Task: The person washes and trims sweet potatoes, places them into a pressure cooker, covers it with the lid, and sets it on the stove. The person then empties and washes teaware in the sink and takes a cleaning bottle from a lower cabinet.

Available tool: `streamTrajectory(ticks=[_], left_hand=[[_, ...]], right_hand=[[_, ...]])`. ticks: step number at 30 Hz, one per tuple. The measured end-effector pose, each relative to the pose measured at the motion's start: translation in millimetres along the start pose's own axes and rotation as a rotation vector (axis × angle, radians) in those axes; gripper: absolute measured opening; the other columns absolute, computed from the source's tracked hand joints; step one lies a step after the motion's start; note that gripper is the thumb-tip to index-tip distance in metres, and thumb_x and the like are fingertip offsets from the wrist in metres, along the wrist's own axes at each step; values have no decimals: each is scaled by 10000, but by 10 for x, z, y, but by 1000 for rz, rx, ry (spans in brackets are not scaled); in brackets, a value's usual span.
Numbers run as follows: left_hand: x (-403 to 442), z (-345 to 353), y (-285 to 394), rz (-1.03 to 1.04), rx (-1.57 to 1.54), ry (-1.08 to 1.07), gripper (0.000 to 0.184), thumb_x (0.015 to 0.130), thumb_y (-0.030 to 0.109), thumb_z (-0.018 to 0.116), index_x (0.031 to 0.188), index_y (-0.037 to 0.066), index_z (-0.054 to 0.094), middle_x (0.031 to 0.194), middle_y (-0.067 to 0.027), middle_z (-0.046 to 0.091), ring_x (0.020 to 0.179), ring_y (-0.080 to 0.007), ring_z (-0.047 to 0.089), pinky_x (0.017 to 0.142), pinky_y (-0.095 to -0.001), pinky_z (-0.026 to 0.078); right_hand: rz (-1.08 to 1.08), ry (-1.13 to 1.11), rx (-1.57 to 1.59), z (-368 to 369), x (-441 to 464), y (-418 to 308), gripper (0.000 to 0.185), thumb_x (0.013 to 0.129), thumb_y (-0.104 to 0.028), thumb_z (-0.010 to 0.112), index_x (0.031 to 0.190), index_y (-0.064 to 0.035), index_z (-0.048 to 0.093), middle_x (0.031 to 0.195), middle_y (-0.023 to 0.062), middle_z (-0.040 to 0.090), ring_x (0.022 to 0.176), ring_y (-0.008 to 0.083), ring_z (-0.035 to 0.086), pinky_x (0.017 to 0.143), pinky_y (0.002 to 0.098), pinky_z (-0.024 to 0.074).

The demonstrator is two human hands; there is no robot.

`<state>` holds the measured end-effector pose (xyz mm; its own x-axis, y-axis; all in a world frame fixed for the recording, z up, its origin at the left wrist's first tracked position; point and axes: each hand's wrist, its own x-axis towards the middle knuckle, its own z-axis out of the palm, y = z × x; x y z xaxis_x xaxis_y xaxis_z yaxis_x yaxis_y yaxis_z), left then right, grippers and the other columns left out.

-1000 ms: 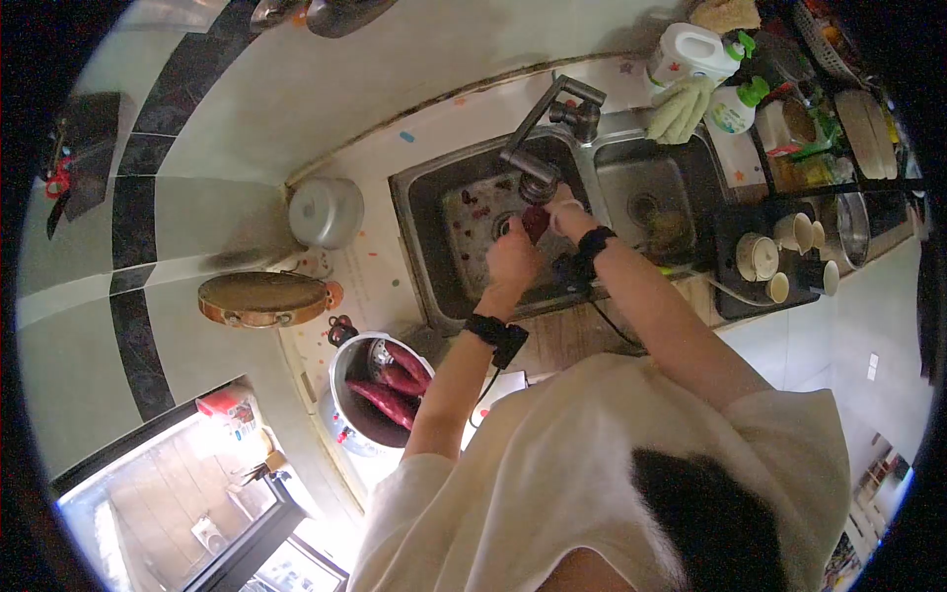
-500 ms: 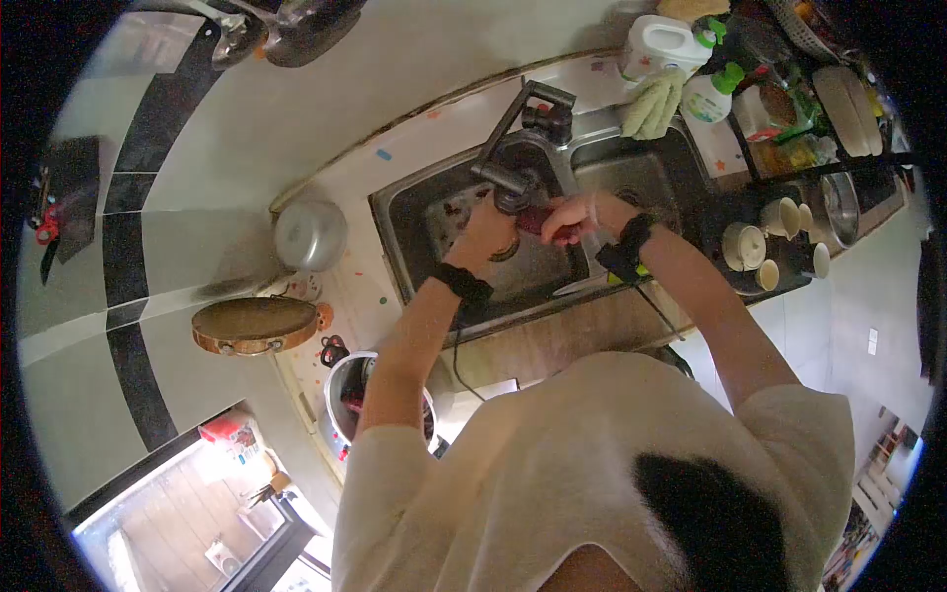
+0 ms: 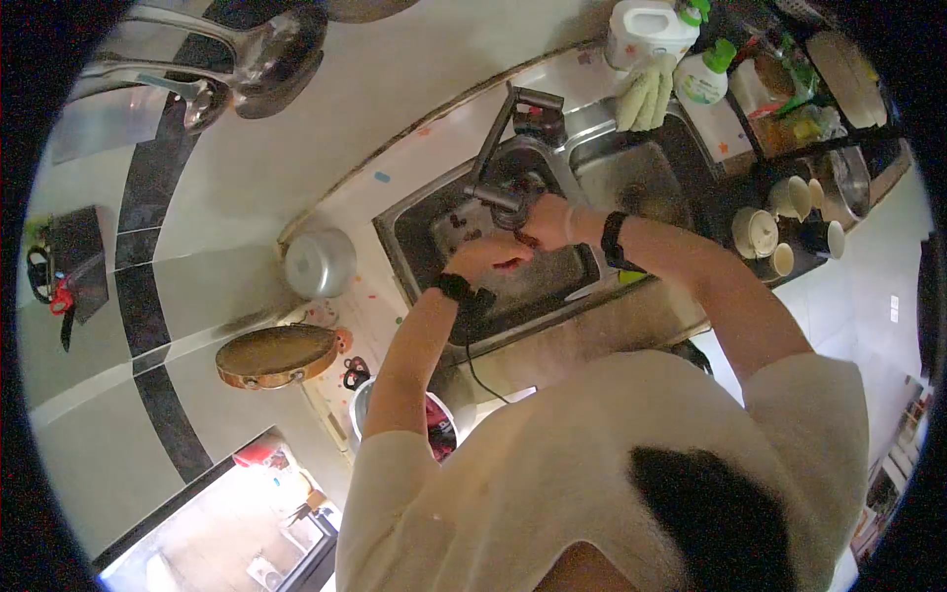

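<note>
Over the left basin of the metal sink (image 3: pixel 400 232), my left hand (image 3: pixel 486 256) is closed around a dark red root (image 3: pixel 508 263), of which only a small part shows below the fingers. My right hand (image 3: pixel 552 221) is beside it under the black faucet (image 3: pixel 498 194), with its fingers bent round a dark reddish piece near the faucet's head. Most of that piece is hidden, and I cannot tell whether both hands touch the same root. Dark bits lie on the basin floor. A pot (image 3: pixel 450 407) holding red-purple roots is partly behind my left arm.
Left of the sink are a metal pot (image 3: pixel 320 263) and a round wooden-rimmed object (image 3: pixel 276 356). A glove (image 3: pixel 646 93), a white jug (image 3: pixel 651 36) and a spray bottle (image 3: pixel 702 77) stand behind the right basin. Cups (image 3: pixel 789 197) are at the right.
Both hands have shifted in the sink; the root between them is now mostly covered by fingers. The view has tilted, bringing more hanging ladles into sight at the upper left.
</note>
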<state>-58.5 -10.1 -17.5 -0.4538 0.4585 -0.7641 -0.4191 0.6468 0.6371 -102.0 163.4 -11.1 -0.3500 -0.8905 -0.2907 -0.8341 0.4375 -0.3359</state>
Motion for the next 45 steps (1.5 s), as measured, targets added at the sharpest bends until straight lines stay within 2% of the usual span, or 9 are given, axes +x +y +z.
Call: streamTrajectory(ticks=[7,10,17,23,29,32,39,42,45], left_hand=[[864,187,-744,532,1348,819,403,826,345,521,1099,48,512,904,-82,614,797,-263,578,767,-351,451],[713,194,-438,519,826,774,454,799,296,544,1173,59,445,968,-106,608,858,-275,585,786,-373,450],[684,359,-537,330,708,676,329,719,301,635,905,52,528,671,-62,578,568,-219,562,553,-386,462],[-99,306,-314,-38,-1021,-288,124,751,176,607,728,85,527,536,18,451,379,-53,387,330,-215,258],[112,198,-776,-14,-954,-349,120,767,187,591,749,82,535,630,-32,528,411,-100,453,363,-244,347],[29,185,-696,292,365,498,135,757,184,584,820,68,556,749,-122,606,548,-205,591,471,-331,457],[-377,-65,-126,348,1075,619,214,682,159,607,875,71,581,750,-117,622,677,-308,621,574,-384,500],[-163,-189,-188,381,1202,609,202,671,156,606,852,70,582,735,-119,617,645,-303,616,564,-388,496],[-35,-123,-160,265,1120,518,185,656,147,610,815,55,588,757,-127,620,670,-310,616,577,-407,491]], right_hand=[[275,-171,822,320,37,363,136,557,-144,619,580,-22,563,495,121,521,465,257,544,445,386,438],[118,-354,1264,583,-25,632,179,519,-132,641,574,7,543,488,121,516,465,258,541,443,372,439],[106,17,299,142,-58,216,136,560,-155,643,665,-78,604,669,141,606,639,310,608,546,426,465],[-100,117,59,70,-28,-20,375,598,-172,643,960,-129,549,803,130,619,782,325,610,657,443,479],[-213,395,43,583,302,90,445,639,-183,639,1046,-123,471,1018,150,570,916,325,565,720,447,467],[-70,259,193,440,263,-58,390,666,-263,641,1006,-129,505,857,129,601,751,315,585,680,428,474],[147,-835,1777,472,421,152,248,646,-278,702,715,-108,534,589,-51,498,417,78,398,374,255,304],[191,-812,1798,598,415,299,226,642,-313,689,660,-130,558,567,-6,508,411,64,380,356,244,312],[339,-537,1107,175,263,204,251,632,-276,682,725,-76,560,646,8,558,461,110,476,420,286,381]])
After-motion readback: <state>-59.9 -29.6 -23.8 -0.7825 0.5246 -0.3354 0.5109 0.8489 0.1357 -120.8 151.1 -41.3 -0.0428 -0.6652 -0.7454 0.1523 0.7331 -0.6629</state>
